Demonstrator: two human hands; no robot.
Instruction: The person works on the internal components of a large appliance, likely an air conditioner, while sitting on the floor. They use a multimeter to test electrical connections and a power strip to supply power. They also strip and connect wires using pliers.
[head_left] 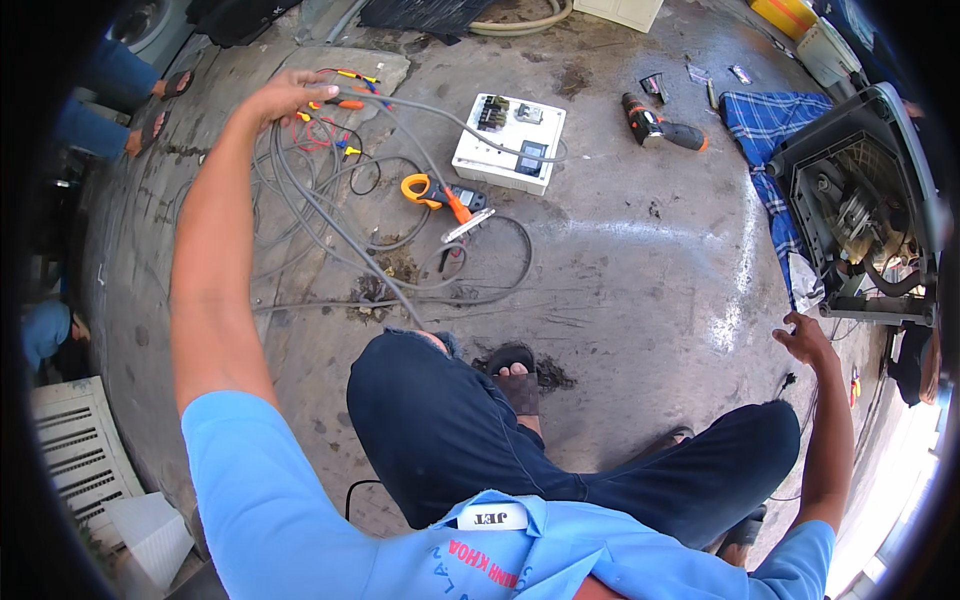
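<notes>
My left hand [285,95] is closed round a grey cable [430,106] at the upper left, with the arm stretched out. From there the cable runs right to the white electrical box [510,143], and its loops spread over the floor below. Close to that hand lie red, yellow and black test leads [345,135]. An orange and grey clamp meter [445,194] rests between the cable loops and the box. Over at the right, my right hand [805,340] hangs with fingers apart, holding nothing, near a crumpled silvery piece [805,285] beside the opened grey machine [860,200].
A cordless drill [660,125] lies on the floor beyond the box, near small loose parts [655,87]. Blue checked cloth [770,120] is spread by the machine. Another person's feet [150,130] stand at the far left. A white slatted panel [85,440] is at the lower left.
</notes>
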